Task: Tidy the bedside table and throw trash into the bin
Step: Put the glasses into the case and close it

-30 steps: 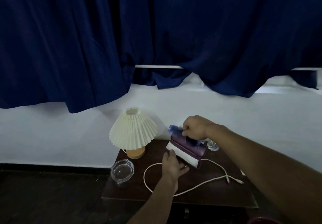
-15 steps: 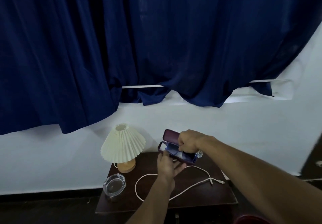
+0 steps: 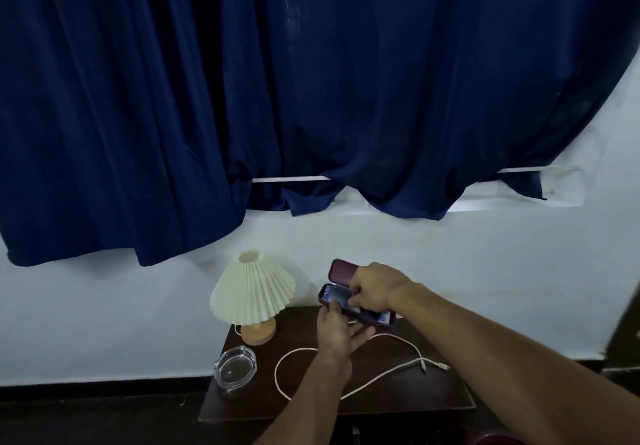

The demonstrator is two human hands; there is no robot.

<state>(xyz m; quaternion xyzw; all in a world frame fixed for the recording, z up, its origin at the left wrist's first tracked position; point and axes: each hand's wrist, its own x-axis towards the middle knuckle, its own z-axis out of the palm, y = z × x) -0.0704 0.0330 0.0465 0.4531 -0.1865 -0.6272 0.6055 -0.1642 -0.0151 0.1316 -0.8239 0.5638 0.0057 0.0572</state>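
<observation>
A purple hinged case (image 3: 340,272) stands open above the dark wooden bedside table (image 3: 388,398), its lid tipped up toward the wall. My left hand (image 3: 337,332) holds the case from below, thumb on its near rim. My right hand (image 3: 374,288) reaches into the case and its curled fingers press a blue cloth-like thing (image 3: 337,295) inside; what else lies inside is hidden. A white charging cable (image 3: 349,373) loops loosely across the table top below my hands.
A cream pleated lamp (image 3: 252,288) on a wooden base stands at the table's back left. A clear glass ashtray (image 3: 235,368) sits at the left edge. Dark blue curtains (image 3: 311,98) hang above the white wall. A red rim (image 3: 498,440) shows at the bottom right.
The case, shut and lying over a book one second ago, is now lifted in my left hand with its lid open. My right hand has moved the blue thing into it.
</observation>
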